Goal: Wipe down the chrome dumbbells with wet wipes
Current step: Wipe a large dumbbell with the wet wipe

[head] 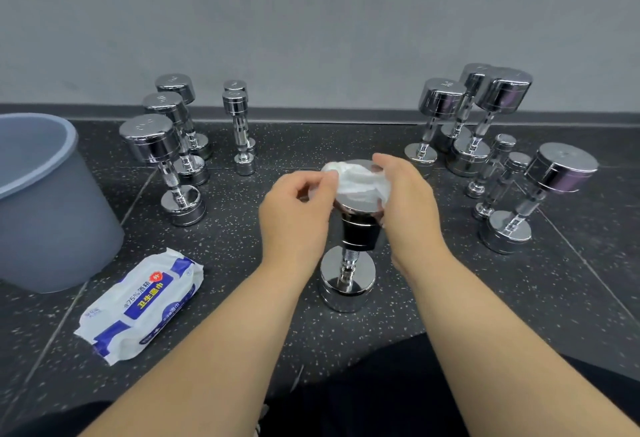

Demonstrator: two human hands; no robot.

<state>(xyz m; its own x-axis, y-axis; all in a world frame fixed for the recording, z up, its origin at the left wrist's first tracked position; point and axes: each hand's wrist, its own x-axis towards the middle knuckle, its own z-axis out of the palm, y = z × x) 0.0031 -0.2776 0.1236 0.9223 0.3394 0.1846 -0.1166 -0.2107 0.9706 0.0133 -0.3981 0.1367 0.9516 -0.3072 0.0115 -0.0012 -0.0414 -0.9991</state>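
Head camera: dumbbell stands on end on the dark floor, right in front of the person, with a white wipe lying over its top end. Left hand pinches the wipe's edge in its fingers. Right hand curls round the top end, maybe touching the wipe too. Wiping the top looks under way. Next, the handle and bottom end need a rub, with the dumbbell held steady.

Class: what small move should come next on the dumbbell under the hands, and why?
Probably rub the wipe across the top of the centre dumbbell: the wipe lies bunched there, left hand pinching its edge, right hand holding the other side.
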